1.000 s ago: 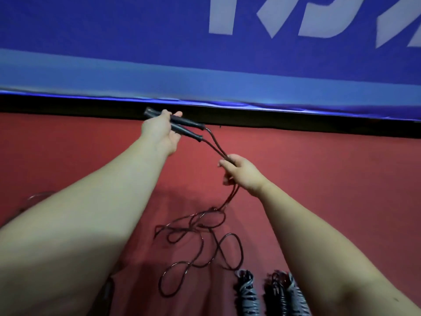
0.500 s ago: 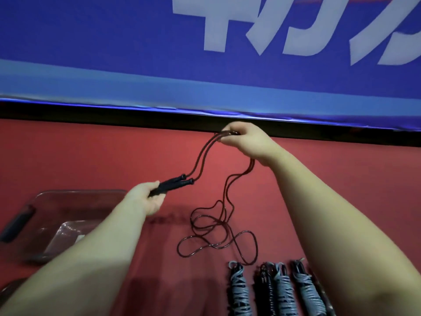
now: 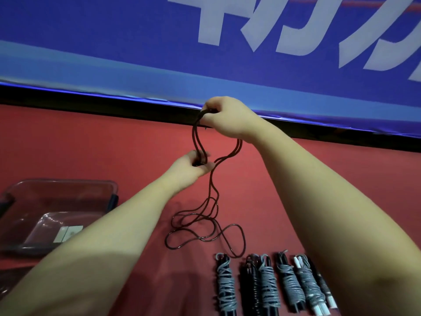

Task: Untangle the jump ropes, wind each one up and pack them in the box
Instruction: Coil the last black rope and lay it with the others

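The right hand is the higher of the two, and its grip pinches a doubled bend of the dark jump rope in front of the black strip that edges the blue banner. Two strands drop from the left of that grip to the left hand, whose fingers curl tight round them; anything else in the fist is hidden. More strands fall from the right of the upper grip, pass just beside the lower one and end in loose loops on the red surface beneath both hands. Below those loops a row of wound ropes lies side by side, the leftmost close to the lowest loop. The clear box sits well left of the lower grip, its near right corner hidden by the left forearm. Red surface lies open right of both grips and between box and loops.
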`<state>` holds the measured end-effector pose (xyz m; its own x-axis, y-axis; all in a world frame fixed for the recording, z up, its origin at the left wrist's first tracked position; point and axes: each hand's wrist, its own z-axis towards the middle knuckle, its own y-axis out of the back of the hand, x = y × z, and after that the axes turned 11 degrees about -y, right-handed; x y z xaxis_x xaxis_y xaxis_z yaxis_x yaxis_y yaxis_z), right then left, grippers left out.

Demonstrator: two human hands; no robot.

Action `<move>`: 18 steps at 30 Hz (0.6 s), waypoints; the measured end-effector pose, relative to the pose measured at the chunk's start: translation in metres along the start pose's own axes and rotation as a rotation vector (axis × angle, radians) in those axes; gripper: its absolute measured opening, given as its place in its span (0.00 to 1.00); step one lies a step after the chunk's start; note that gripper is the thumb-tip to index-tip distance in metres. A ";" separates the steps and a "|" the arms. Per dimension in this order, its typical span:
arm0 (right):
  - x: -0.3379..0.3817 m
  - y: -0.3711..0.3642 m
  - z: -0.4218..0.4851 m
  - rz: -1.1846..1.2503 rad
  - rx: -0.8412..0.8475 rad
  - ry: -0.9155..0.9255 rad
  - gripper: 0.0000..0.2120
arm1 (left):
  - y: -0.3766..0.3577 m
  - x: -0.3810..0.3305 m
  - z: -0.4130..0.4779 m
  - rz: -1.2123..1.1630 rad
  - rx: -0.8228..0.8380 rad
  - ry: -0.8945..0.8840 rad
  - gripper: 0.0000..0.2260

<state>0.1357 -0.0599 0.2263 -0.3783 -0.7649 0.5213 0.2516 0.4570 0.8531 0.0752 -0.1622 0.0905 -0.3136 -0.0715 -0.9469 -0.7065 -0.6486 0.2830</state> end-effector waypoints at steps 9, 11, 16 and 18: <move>-0.026 0.017 -0.010 0.064 0.008 -0.003 0.07 | 0.001 0.041 -0.014 0.356 0.043 0.042 0.05; -0.042 0.015 -0.006 0.102 -0.005 -0.037 0.06 | 0.006 0.052 -0.019 0.151 -0.079 0.135 0.11; -0.125 -0.031 -0.002 0.072 -0.002 -0.240 0.07 | 0.024 0.024 -0.006 -0.515 -0.332 0.270 0.14; -0.166 -0.055 -0.013 0.131 0.008 -0.388 0.10 | 0.027 0.007 0.001 -0.631 -0.334 0.255 0.16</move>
<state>0.1964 0.0359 0.0931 -0.6517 -0.4725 0.5933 0.3140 0.5440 0.7781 0.0533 -0.1790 0.0913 0.2722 0.2426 -0.9312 -0.4610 -0.8165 -0.3475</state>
